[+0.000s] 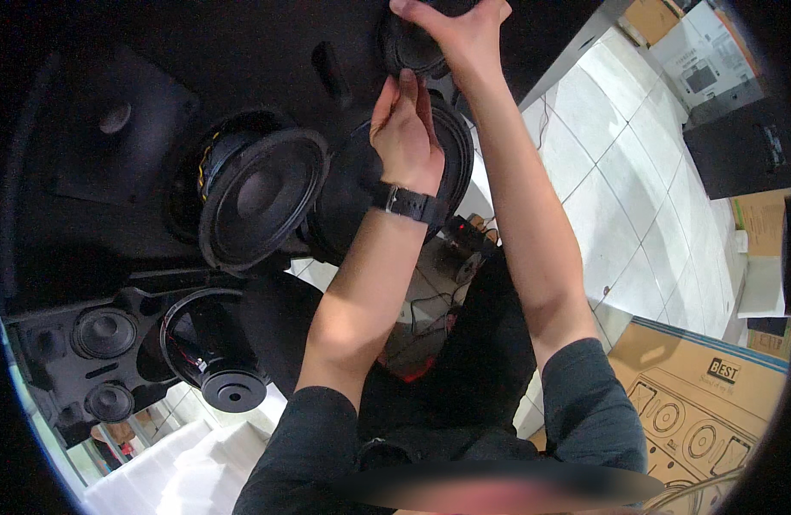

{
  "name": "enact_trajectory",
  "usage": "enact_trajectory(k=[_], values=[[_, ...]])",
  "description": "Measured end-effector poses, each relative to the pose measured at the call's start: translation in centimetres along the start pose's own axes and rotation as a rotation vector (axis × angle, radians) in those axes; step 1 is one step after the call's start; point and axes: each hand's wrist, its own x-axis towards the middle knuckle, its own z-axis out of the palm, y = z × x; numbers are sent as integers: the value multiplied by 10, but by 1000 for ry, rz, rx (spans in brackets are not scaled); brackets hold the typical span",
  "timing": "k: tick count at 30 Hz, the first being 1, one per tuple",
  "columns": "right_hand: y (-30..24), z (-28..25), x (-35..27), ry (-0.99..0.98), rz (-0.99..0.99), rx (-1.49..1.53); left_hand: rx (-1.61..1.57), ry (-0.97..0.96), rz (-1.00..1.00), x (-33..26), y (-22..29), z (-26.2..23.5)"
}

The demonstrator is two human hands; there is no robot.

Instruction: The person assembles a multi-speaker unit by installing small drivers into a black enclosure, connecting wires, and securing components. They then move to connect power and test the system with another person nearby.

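At the top edge, a round black speaker driver (410,43) is held against a large black speaker cabinet (249,51). My right hand (464,30) spans the driver, thumb and fingers spread to its sides; part of the hand is cut off by the picture's edge. My left hand (408,133), with a black watch on the wrist, grips the driver's lower rim at the fingertips. Below, a bigger black woofer (458,150) is partly hidden behind my left forearm. To the left, another woofer (262,197) leans tilted out of the cabinet, yellow wire showing behind it.
A loose woofer (235,390) lies magnet outward by a second cabinet (146,343) at lower left, near white foam sheets (181,463). A small black device (464,245) with a red light and cables sits beneath my arms. Cardboard boxes (705,369) stand on the right.
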Motion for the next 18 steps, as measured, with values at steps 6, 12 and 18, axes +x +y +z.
enact_trajectory(k=[6,12,18], values=[[-4,1,1,18,53,33,-28,-11,51,17,-8,-4],[-14,2,-29,-120,154,239,46,-32,106,16,-18,-14],[2,3,-44,-54,224,236,179,27,140,14,-18,-20]])
